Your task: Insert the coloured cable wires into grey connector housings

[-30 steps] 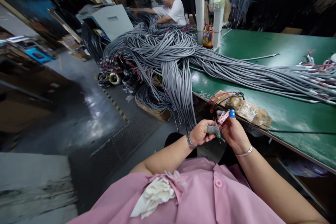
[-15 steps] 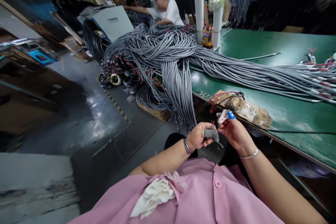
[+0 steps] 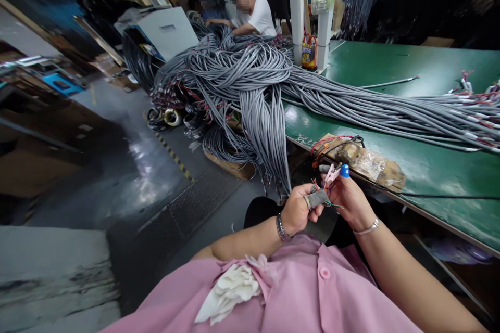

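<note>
My left hand is closed in a pinch, with a grey cover over its thumb. Thin coloured wires, red and orange, stick up out of its grip, and green ones poke out to the right. Close against it, my right hand also has its fingers drawn together on the wires. A blue cap sits on one of its fingertips, beside a pale pink piece that looks like finger wrapping. The fingers partly hide where the wires are gripped.
A big heap of grey cables spills over the edge of a green table. On that edge lies a taped wooden block with red and black leads. A co-worker is behind the heap; a white post rises nearby.
My left hand has shifted slightly right and up, its covered thumb now tilting upward. The green wires have swung towards my right hand. The co-worker's outstretched arm has drawn in.
</note>
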Demonstrator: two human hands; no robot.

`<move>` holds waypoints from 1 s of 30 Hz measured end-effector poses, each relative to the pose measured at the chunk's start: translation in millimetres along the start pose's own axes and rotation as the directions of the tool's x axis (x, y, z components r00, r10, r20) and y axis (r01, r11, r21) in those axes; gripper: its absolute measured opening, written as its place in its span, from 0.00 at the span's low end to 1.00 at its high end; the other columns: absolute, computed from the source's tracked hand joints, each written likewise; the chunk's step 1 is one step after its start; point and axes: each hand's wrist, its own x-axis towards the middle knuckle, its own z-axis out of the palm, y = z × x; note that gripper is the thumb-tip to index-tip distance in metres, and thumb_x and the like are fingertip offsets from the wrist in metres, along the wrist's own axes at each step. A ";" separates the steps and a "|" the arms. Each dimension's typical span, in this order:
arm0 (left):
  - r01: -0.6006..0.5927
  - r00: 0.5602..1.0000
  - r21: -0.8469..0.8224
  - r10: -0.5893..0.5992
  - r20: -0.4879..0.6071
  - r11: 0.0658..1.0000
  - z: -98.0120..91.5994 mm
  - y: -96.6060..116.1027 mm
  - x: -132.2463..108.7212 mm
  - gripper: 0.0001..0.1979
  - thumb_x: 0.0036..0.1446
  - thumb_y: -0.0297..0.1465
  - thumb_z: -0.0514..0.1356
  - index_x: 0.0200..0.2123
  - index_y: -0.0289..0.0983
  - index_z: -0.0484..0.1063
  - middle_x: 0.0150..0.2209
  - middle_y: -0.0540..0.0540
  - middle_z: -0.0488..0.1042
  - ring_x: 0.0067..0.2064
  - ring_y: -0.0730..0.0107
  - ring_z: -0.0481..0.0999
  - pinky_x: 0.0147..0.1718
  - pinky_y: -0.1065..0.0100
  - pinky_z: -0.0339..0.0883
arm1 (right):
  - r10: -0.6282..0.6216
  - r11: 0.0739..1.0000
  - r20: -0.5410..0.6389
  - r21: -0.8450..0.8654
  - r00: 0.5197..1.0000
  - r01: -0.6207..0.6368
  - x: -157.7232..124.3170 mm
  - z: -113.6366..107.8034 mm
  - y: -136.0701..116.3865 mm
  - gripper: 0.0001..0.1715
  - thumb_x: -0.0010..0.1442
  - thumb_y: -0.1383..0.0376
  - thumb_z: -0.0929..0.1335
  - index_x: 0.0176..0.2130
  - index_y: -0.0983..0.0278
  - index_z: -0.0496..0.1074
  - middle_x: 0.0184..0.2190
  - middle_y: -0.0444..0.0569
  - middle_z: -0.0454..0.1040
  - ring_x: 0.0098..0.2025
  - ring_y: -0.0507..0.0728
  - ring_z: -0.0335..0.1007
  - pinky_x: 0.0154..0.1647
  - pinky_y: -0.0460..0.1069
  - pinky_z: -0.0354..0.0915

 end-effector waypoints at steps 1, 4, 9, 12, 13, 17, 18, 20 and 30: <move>0.000 1.000 0.002 0.000 0.001 1.000 0.2 -0.5 1.0 0.19 0.47 0.44 0.65 0.23 0.34 0.66 0.15 0.52 0.67 0.12 0.81 0.59 0.10 0.76 0.47 | 0.004 1.000 -0.013 0.019 1.000 -0.004 0.5 1.4 -0.5 0.24 0.53 0.45 0.71 0.34 0.63 0.77 0.29 0.47 0.75 0.27 0.52 0.68 0.28 0.47 0.66; 0.008 1.000 0.017 -0.007 -0.003 1.000 -0.3 -3.2 4.1 0.18 0.47 0.43 0.65 0.24 0.34 0.67 0.15 0.52 0.67 0.12 0.80 0.59 0.11 0.76 0.47 | -0.023 0.999 -0.051 0.043 0.998 0.026 1.5 4.2 -1.6 0.23 0.51 0.47 0.73 0.34 0.64 0.77 0.27 0.46 0.75 0.27 0.52 0.68 0.29 0.47 0.66; 0.026 1.000 0.044 -0.025 -0.010 0.999 -1.0 -6.5 6.9 0.16 0.48 0.41 0.64 0.24 0.34 0.67 0.16 0.52 0.67 0.12 0.81 0.59 0.11 0.76 0.46 | -0.053 0.998 -0.083 0.040 0.995 0.057 0.3 8.4 -2.6 0.22 0.50 0.48 0.74 0.32 0.65 0.77 0.25 0.46 0.75 0.26 0.51 0.67 0.29 0.47 0.66; 0.010 1.000 0.040 -0.010 -0.016 0.999 -0.7 -5.4 6.3 0.16 0.48 0.41 0.64 0.24 0.34 0.67 0.16 0.52 0.67 0.13 0.81 0.59 0.11 0.76 0.47 | -0.021 0.999 -0.070 0.048 0.997 0.024 -2.1 10.7 -3.4 0.23 0.51 0.47 0.73 0.33 0.64 0.77 0.25 0.45 0.74 0.25 0.51 0.67 0.28 0.47 0.65; 0.001 1.000 0.037 0.000 -0.019 0.999 -0.7 -4.7 5.8 0.16 0.48 0.42 0.64 0.24 0.34 0.67 0.16 0.53 0.67 0.12 0.81 0.59 0.11 0.76 0.47 | -0.010 0.998 -0.058 0.057 0.998 0.014 -2.8 10.9 -3.6 0.23 0.52 0.46 0.72 0.33 0.64 0.76 0.25 0.45 0.73 0.25 0.51 0.66 0.27 0.47 0.65; -0.018 0.999 0.022 0.019 -0.036 1.000 -1.9 -2.9 2.4 0.16 0.47 0.42 0.64 0.24 0.35 0.67 0.16 0.53 0.67 0.13 0.80 0.59 0.11 0.75 0.48 | 0.004 0.995 -0.008 0.098 1.000 -0.003 -3.6 8.6 -3.8 0.24 0.55 0.44 0.68 0.33 0.61 0.76 0.27 0.45 0.73 0.27 0.51 0.67 0.28 0.47 0.66; -0.016 0.999 0.025 0.017 -0.036 1.000 -2.4 -2.7 0.9 0.16 0.47 0.42 0.64 0.25 0.35 0.67 0.16 0.53 0.67 0.13 0.80 0.59 0.11 0.75 0.49 | 0.005 0.995 0.000 0.100 1.000 -0.005 -3.5 7.4 -4.0 0.24 0.56 0.44 0.68 0.33 0.61 0.75 0.27 0.45 0.73 0.27 0.52 0.67 0.28 0.47 0.66; -0.011 1.000 0.045 0.012 -0.028 0.999 -3.5 -2.2 -2.6 0.18 0.48 0.44 0.64 0.25 0.35 0.68 0.16 0.53 0.68 0.13 0.80 0.60 0.12 0.75 0.50 | 0.008 0.995 0.003 0.095 1.000 -0.009 -3.2 4.6 -5.1 0.22 0.56 0.45 0.68 0.33 0.61 0.75 0.28 0.45 0.74 0.26 0.51 0.66 0.28 0.46 0.66; -0.048 0.997 0.038 0.050 -0.064 0.998 -0.5 -2.0 -7.7 0.17 0.50 0.43 0.64 0.26 0.34 0.68 0.17 0.53 0.68 0.14 0.80 0.62 0.12 0.76 0.52 | -0.046 0.999 -0.038 -0.002 0.998 0.046 0.2 -9.2 -3.5 0.20 0.56 0.47 0.69 0.34 0.61 0.76 0.31 0.46 0.75 0.29 0.52 0.67 0.28 0.45 0.66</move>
